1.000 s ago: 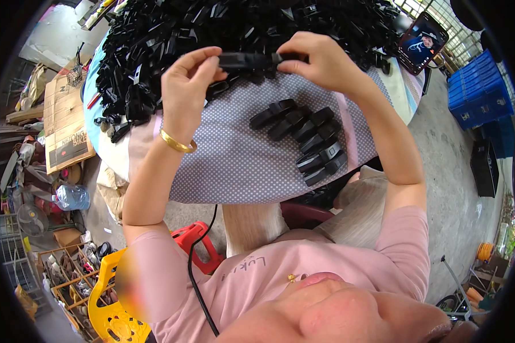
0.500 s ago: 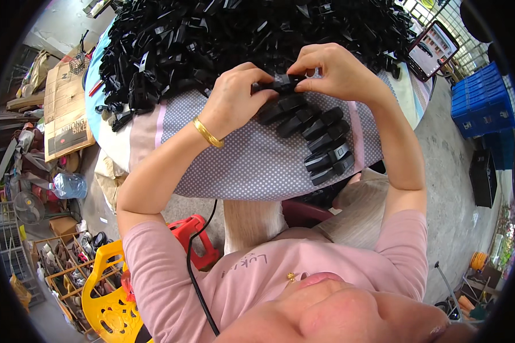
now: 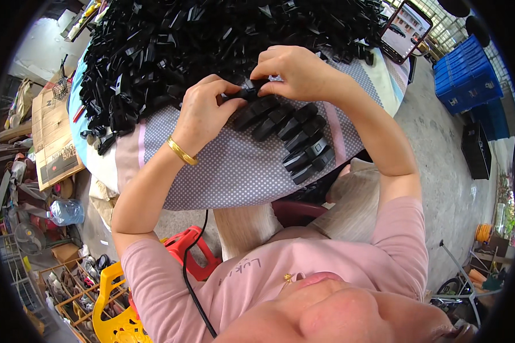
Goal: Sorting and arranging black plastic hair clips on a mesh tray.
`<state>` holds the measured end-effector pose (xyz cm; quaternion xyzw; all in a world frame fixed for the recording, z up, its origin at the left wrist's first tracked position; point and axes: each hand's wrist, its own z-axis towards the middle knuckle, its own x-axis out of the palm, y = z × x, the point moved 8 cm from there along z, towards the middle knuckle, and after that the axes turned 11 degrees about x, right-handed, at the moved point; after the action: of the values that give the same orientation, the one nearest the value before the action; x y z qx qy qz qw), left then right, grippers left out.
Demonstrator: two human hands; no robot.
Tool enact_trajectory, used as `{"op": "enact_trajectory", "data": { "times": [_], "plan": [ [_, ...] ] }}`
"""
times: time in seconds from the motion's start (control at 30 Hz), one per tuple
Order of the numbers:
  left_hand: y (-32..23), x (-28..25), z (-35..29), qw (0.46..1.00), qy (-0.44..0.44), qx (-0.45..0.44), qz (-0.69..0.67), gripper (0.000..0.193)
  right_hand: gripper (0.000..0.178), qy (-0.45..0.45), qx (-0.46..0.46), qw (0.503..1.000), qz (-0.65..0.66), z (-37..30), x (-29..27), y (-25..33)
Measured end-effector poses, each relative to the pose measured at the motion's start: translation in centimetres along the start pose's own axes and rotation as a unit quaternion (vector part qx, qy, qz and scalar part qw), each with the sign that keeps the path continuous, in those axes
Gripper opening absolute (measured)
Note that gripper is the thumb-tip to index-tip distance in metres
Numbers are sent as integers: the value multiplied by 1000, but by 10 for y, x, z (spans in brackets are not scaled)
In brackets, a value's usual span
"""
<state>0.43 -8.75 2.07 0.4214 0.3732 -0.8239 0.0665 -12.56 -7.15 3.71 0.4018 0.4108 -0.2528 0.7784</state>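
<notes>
Between the fingertips of my left hand (image 3: 205, 108) and my right hand (image 3: 294, 73) is a small black plastic part (image 3: 248, 93). Both hands pinch it, one at each end, just above the cloth. Its exact kind is too small and dark to make out. Close below, a row of similar black plastic parts (image 3: 294, 128) lies side by side, curving toward the table's near edge. Beyond my hands rises a big heap of loose black plastic parts (image 3: 171, 51), spread over the far side of the table.
A dotted grey cloth (image 3: 206, 177) covers the round table. At its far right a phone (image 3: 405, 31) stands propped up. Blue crates (image 3: 466, 74) are on the floor to the right. A red stool (image 3: 194, 251) and a yellow chair (image 3: 117, 308) stand left of me; a black cable (image 3: 189, 274) hangs nearby.
The view has shifted, so the table and both hands appear farther left. My hands still pinch the black part at both ends; the row below looks the same.
</notes>
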Motion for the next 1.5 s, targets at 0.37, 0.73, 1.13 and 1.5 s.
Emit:
{"op": "enact_trajectory", "data": {
  "times": [0.37, 0.73, 1.13, 1.5],
  "plan": [
    [2, 0, -1, 1000, 2, -12, -1, 23, 22, 32, 52, 997, -56, -4, -11, -8],
    [0, 5, 4, 1000, -1, 2, -14, 23, 19, 28, 4, 996, 79, 4, 4, -9],
    [-21, -22, 4, 980, -45, 189, 32, 10, 28, -100, -3, 991, 87, 16, 7, -9],
    [41, -55, 24, 949, -83, 56, 300, 36, 21, -35, 10, 998, -51, 21, 21, -1]
  ]
}}
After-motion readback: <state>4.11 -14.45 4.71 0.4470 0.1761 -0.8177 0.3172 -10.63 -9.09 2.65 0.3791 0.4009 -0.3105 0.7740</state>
